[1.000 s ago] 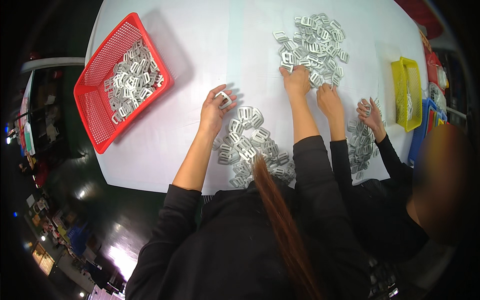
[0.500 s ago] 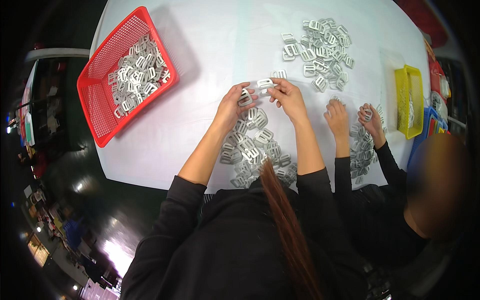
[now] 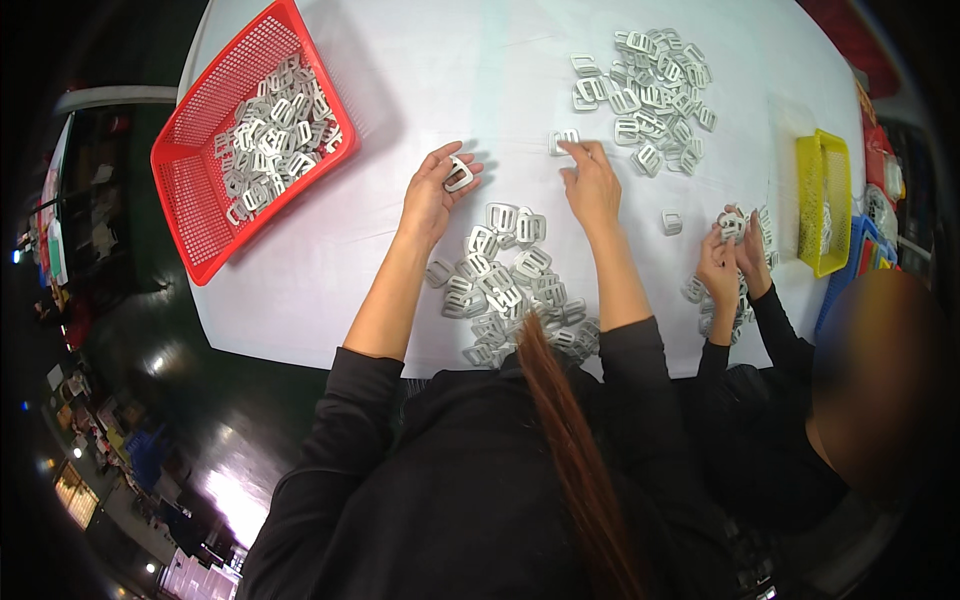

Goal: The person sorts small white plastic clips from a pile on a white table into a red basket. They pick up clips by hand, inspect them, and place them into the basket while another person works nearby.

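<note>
Buckles are what I am sorting: my left hand (image 3: 432,195) is pinching one white buckle (image 3: 459,175) in a closed grip, while my right hand (image 3: 592,185), fingers spread, is touching a loose buckle (image 3: 564,140) beside the far pile (image 3: 650,85) (mid-surface). Next, I judge, calls for pinching it cleanly.

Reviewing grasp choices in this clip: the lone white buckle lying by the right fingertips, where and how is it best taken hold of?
Probably pinch the buckle across its two outer side bars, coming from above. It lies flat on the white table, apart from the far pile, so its edges look free. The right hand already touches it.
</note>
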{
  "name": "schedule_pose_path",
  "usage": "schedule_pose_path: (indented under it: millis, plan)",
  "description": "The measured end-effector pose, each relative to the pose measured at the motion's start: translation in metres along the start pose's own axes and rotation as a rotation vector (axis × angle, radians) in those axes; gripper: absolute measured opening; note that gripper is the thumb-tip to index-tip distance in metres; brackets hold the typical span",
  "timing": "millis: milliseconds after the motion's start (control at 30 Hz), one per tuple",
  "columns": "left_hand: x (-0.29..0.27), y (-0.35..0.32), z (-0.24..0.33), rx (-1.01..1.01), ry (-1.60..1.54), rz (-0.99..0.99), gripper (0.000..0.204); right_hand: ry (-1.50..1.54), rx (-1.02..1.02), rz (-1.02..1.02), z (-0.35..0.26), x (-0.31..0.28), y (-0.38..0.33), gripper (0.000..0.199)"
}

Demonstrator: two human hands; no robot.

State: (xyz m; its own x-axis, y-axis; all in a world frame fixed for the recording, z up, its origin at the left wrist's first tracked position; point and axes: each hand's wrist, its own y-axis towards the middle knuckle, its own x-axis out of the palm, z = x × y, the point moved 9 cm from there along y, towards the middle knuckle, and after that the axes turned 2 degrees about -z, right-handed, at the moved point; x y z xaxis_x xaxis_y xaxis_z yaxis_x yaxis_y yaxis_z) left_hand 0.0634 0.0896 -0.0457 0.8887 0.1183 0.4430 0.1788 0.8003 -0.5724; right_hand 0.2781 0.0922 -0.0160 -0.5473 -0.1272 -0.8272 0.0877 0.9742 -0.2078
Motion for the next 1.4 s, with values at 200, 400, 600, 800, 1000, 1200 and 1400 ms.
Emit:
schedule_pose_path:
  millis: [200, 400, 600, 800, 1000, 1200, 1400]
  plan:
    - [0.008, -0.005, -0.002, -0.034, 0.045, -0.016, 0.033, -0.385, -0.486, 0.116, -0.006, 0.010, 0.015, 0.040]
    - [0.022, -0.008, -0.020, -0.073, 0.004, -0.064, 0.037, -0.156, -0.247, 0.040, 0.000, 0.010, 0.025, 0.025]
    - [0.049, -0.003, -0.031, -0.114, -0.173, -0.169, 0.041, 0.810, 0.258, -0.118, -0.013, 0.025, 0.005, 0.024]
    - [0.054, 0.010, -0.026, -0.052, -0.055, -0.123, 0.036, 0.923, 0.181, -0.102, -0.020, 0.028, 0.024, 0.018]
    - [0.047, 0.014, -0.015, -0.108, -0.159, -0.181, 0.043, -0.155, -0.097, 0.219, 0.017, -0.046, 0.102, 0.031]
    - [0.056, 0.011, -0.002, -0.126, -0.250, -0.289, 0.046, -0.400, -0.262, 0.097, 0.017, -0.039, 0.112, 0.027]
    - [0.044, 0.002, -0.008, -0.136, 0.147, -0.287, 0.038, 0.003, -0.040, 0.044, 0.044, -0.031, 0.065, 0.020]
